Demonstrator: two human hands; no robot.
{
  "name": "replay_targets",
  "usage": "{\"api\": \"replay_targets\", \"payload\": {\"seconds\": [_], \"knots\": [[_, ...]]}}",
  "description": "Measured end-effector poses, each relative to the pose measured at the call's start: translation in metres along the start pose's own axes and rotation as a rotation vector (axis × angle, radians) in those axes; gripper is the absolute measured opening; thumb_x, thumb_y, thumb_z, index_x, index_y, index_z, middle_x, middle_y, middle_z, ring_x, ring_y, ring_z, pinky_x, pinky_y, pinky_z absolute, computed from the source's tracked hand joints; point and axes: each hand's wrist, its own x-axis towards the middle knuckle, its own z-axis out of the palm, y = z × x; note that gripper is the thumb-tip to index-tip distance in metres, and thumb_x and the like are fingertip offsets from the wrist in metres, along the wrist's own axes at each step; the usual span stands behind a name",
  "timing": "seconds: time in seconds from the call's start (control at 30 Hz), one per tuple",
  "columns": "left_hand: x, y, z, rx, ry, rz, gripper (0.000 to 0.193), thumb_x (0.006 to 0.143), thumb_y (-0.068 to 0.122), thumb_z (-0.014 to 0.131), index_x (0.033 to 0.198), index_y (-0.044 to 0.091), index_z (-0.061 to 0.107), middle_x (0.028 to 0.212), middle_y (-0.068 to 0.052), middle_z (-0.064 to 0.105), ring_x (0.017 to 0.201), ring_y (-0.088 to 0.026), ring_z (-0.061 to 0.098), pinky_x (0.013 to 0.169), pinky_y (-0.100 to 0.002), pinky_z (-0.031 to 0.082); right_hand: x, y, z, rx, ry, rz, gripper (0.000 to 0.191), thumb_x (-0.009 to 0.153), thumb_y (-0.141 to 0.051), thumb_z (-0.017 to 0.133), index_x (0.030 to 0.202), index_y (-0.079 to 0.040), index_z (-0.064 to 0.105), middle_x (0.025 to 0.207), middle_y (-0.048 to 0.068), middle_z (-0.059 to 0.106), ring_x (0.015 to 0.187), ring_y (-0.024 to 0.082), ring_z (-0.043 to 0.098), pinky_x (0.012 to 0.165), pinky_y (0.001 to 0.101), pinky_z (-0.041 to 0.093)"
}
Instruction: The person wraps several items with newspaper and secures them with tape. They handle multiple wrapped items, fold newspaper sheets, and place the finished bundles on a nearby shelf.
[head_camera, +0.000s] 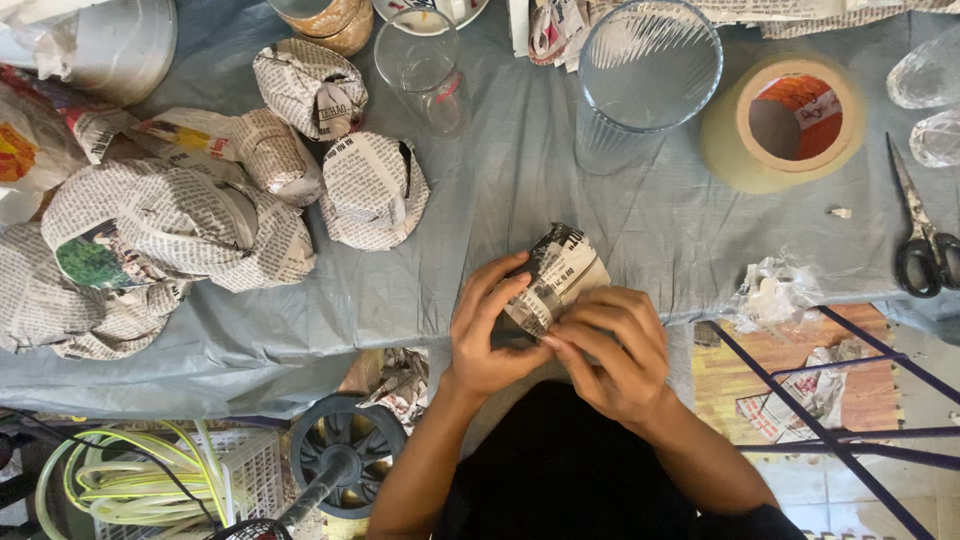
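Both of my hands hold a small object wrapped in newspaper (561, 272) at the near edge of the grey-covered table (500, 200). My left hand (488, 335) grips its left side with fingers curled over the paper. My right hand (612, 350) presses the paper's lower right edge with its fingertips. What is inside the wrapping is hidden.
Several newspaper-wrapped bundles (180, 225) lie at the left, one more (372, 190) nearer the middle. A small glass (420, 65) and a large ribbed glass (640, 80) stand behind. A tape roll (785, 120) and scissors (920, 230) lie right. Crumpled plastic (775, 295) sits at the table's edge.
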Motion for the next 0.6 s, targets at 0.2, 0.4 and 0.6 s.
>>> {"api": "replay_targets", "payload": {"seconds": [0.2,0.4,0.6], "knots": [[-0.0004,0.0006,0.0001,0.002,-0.004,0.002,0.069,0.074,0.014,0.092,0.133,0.003,0.057,0.138,-0.021,0.061,0.126,-0.038,0.065,0.107,-0.046,0.056,-0.0071,-0.0009,0.0026,-0.087,-0.066,0.035,0.024,0.084,-0.008,0.083,0.100,-0.003,0.066,0.104,0.011,0.065,0.103,0.033,0.062,0.087,0.0435,0.051],[0.0000,0.0015,0.0006,0.016,-0.004,0.000,0.068,0.074,0.013,0.092,0.133,0.003,0.057,0.137,-0.021,0.061,0.125,-0.037,0.066,0.107,-0.046,0.056,-0.0091,-0.0005,0.0011,-0.058,-0.151,0.107,0.023,0.087,-0.006,0.078,0.103,-0.005,0.061,0.107,0.011,0.062,0.104,0.033,0.059,0.090,0.0443,0.047],[-0.0003,0.0017,0.0006,0.018,-0.008,0.000,0.068,0.074,0.011,0.092,0.132,0.004,0.057,0.138,-0.021,0.061,0.125,-0.038,0.066,0.107,-0.046,0.056,-0.0092,0.0010,-0.0016,0.000,-0.161,0.157,0.021,0.088,-0.004,0.076,0.103,-0.004,0.060,0.107,0.012,0.062,0.107,0.034,0.058,0.094,0.0448,0.047]]}}
